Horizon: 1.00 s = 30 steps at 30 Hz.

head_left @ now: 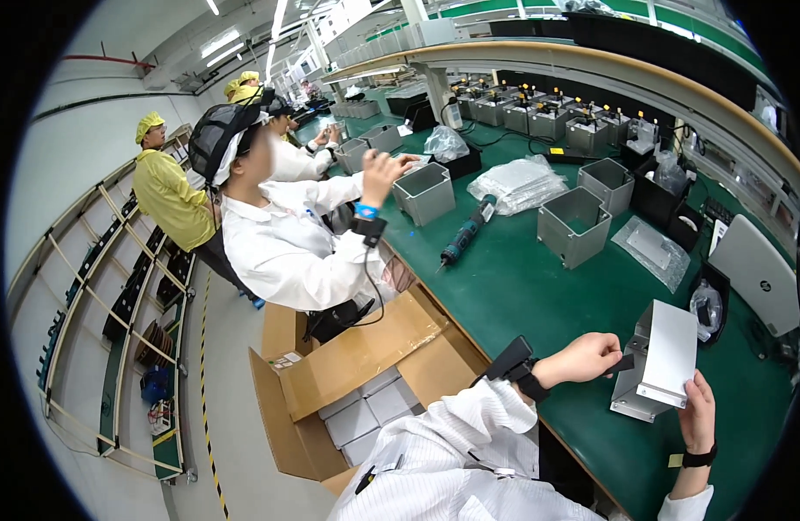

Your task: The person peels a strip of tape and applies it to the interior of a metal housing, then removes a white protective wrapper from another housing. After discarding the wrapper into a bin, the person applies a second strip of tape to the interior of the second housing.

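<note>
A grey metal box (667, 352) with an open side rests on the green work table (495, 304) in front of me. My right hand (700, 412) grips its near right edge, the thumb and fingers on the panel. On the box's left side, my left hand (586, 357) is closed, pinching a small flat black piece (624, 364) that reaches to the open side. Whether the piece touches the inside of the box I cannot tell. Black straps circle both my wrists, and a dark device sits on the left one.
A cordless screwdriver (468, 233), bubble-wrap bags (517, 184) and open grey housings (574, 227) lie farther along the table. A laptop (754, 269) stands at right. A carton (309, 408) of white boxes is at my left, beside a co-worker in white (283, 234).
</note>
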Each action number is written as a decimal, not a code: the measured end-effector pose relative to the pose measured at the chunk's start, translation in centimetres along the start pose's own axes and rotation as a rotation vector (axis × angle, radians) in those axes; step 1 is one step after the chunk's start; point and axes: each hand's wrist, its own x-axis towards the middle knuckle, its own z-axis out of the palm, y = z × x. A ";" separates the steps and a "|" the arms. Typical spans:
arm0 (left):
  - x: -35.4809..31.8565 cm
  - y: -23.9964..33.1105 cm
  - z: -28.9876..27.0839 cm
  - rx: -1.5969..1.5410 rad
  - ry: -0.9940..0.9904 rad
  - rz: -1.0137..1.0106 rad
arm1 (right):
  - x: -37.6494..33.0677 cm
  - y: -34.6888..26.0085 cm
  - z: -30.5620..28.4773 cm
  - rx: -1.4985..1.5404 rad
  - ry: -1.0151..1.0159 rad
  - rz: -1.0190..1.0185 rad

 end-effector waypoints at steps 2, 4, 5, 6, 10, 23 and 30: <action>0.7 -0.5 0.4 0.037 -0.038 0.024 | 0.0 -0.2 0.2 0.005 0.023 0.004; 1.1 -1.2 1.1 -0.001 -0.035 0.044 | 0.3 -0.3 0.3 0.002 0.017 0.014; 1.3 -1.6 1.4 0.008 -0.029 0.062 | 0.4 -0.3 0.4 -0.001 0.020 0.023; 1.5 -1.7 1.6 0.015 -0.025 0.079 | 0.4 -0.4 0.3 -0.003 0.018 0.023; 2.8 -1.5 2.4 0.033 -0.121 0.095 | 1.4 1.2 -2.4 0.100 -0.009 0.024; 4.0 -0.7 5.5 0.126 -0.035 0.325 | 4.1 2.6 -1.3 -0.613 0.053 -0.258; 4.3 -0.8 6.1 0.188 0.032 0.310 | 4.1 1.8 -1.1 -0.656 0.083 -0.204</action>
